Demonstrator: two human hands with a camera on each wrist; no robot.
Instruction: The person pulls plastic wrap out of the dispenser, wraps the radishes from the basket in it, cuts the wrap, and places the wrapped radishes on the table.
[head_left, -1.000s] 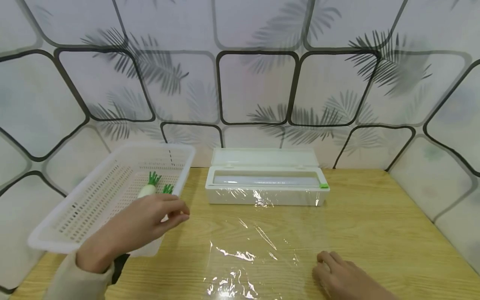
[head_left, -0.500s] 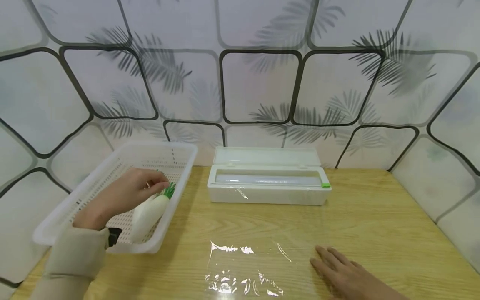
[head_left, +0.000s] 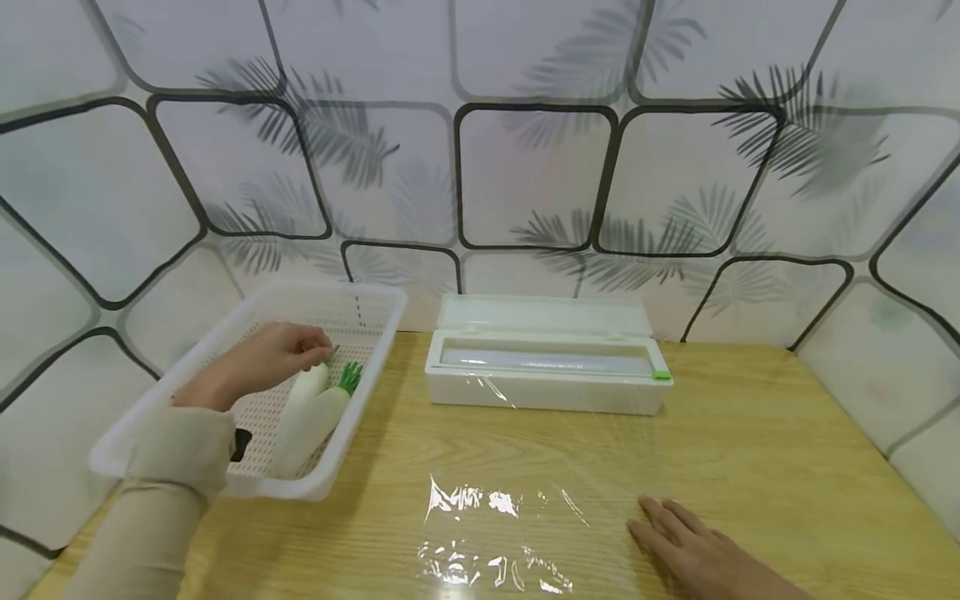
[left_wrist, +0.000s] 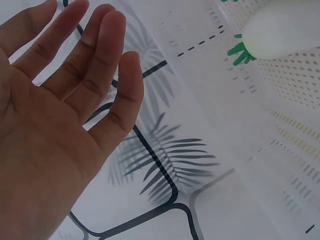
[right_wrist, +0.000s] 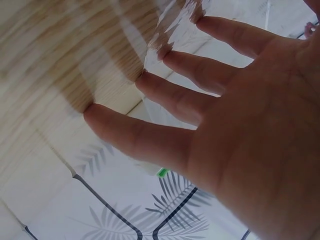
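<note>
My left hand (head_left: 273,357) hovers over the white basket (head_left: 365,392), above the leafy end of the farther white radish (head_left: 302,390). In the left wrist view that hand's fingers (left_wrist: 90,80) are loosely bent with nothing between them. A second white radish (head_left: 309,429) with short green stems lies alongside, nearer the basket's right wall. On the right, my right hand (head_left: 693,546) lies palm down with fingers spread at the right edge of a sheet of clear plastic wrap (head_left: 491,500). Its fingertips (right_wrist: 95,110) touch the surface in the right wrist view.
A white cling-film dispenser box (head_left: 543,393) stands at the back of the wooden table (head_left: 757,433), lid (head_left: 543,314) raised. A film roll (head_left: 547,360) sits inside, and a green slider (head_left: 661,375) is at its right end. A patterned wall covering rises behind.
My left hand has moved left and up, from the basket's right side to above the radishes. The right hand's fingers have straightened and flattened. The view has shifted slightly.
</note>
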